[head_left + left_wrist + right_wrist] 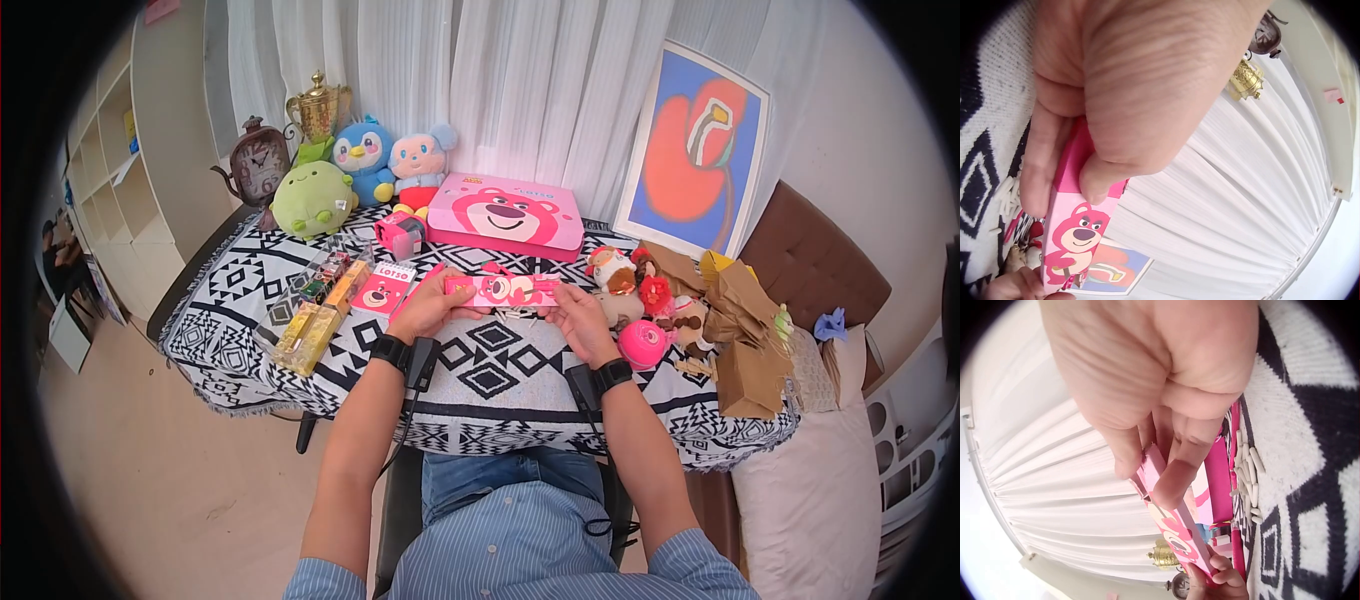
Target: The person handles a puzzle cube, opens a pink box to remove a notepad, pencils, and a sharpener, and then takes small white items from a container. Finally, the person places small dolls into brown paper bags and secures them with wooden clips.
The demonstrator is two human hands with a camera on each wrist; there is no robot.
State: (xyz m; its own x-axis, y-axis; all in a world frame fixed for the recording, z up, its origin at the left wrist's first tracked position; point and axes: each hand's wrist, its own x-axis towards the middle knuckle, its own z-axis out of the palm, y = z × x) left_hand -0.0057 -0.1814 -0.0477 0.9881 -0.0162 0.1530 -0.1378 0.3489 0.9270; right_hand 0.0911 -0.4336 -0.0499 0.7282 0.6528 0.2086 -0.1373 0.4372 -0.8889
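A long, narrow pink box (505, 291) with a bear print is held level between both hands above the patterned cloth. My left hand (425, 312) grips its deep-pink end, thumb on the printed face (1079, 234) and fingers behind. At the opposite end, my right hand (582, 322) pinches the box between thumb and fingers. In the right wrist view, a flap or slit shows at that end (1144, 484); what lies inside is hidden. Several short pale sticks (1250, 478) lie loose on the cloth beneath.
A large pink bear-print box (510, 235) stands behind, with plush toys (315, 200) at back left. A red notebook (385, 290) and clear packs (320, 325) lie left. To the right are dolls, a pink ball (645, 343) and brown paper bags (748, 380).
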